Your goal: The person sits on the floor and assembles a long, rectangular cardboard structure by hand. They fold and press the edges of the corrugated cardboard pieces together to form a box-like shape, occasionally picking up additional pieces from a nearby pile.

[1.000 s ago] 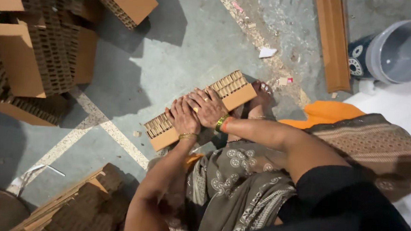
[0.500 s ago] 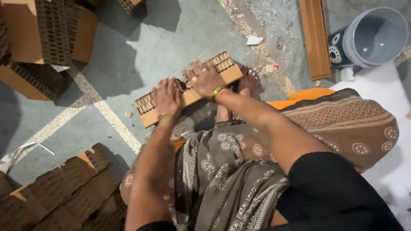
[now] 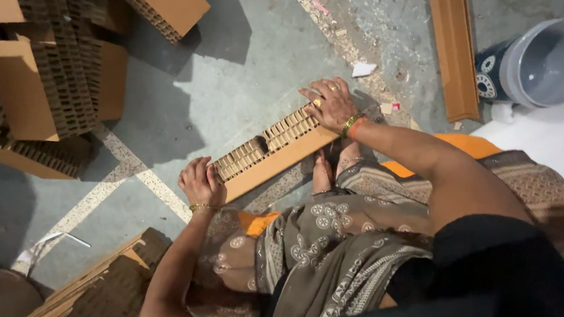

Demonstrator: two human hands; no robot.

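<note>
A long honeycomb cardboard strip (image 3: pixel 270 152) stands on edge on the concrete floor, slanting from lower left to upper right in front of my feet. My left hand (image 3: pixel 200 181) grips its lower left end. My right hand (image 3: pixel 330 103) presses flat on its upper right end, fingers spread over the open cells. Both wrists wear bangles.
Stacked honeycomb cardboard blocks (image 3: pixel 46 66) fill the upper left, and more pieces (image 3: pixel 101 284) lie at the lower left. A grey bucket (image 3: pixel 546 60) stands at the upper right beside a long cardboard strip (image 3: pixel 455 51). Paper scraps (image 3: pixel 364 69) litter the floor. A white sheet (image 3: pixel 544 138) lies at the right.
My hands have slid apart from the middle of the strip to its two ends. The view has shifted a little.
</note>
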